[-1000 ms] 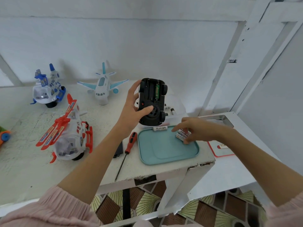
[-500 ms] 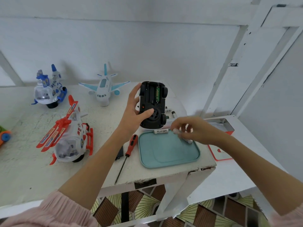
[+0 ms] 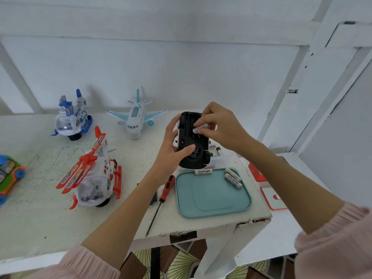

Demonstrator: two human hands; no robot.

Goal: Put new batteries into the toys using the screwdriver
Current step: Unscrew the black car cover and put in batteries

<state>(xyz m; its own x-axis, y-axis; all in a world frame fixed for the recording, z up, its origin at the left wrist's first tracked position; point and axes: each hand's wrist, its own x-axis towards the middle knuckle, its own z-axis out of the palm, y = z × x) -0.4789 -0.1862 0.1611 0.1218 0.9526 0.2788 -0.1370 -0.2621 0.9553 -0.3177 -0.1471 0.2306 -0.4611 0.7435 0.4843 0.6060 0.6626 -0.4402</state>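
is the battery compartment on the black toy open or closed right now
Open. The black toy is held underside up by the left hand, its battery bay uncovered, and the right hand is bringing a battery to it.

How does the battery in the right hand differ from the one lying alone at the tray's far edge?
The battery in the right hand is off the table, pinched in the fingers against the black toy's underside; the lone battery rests on the teal tray, touched by nothing. The lone one's Heybright label reads clearly; the held one's is partly covered. Both are white cylinders.
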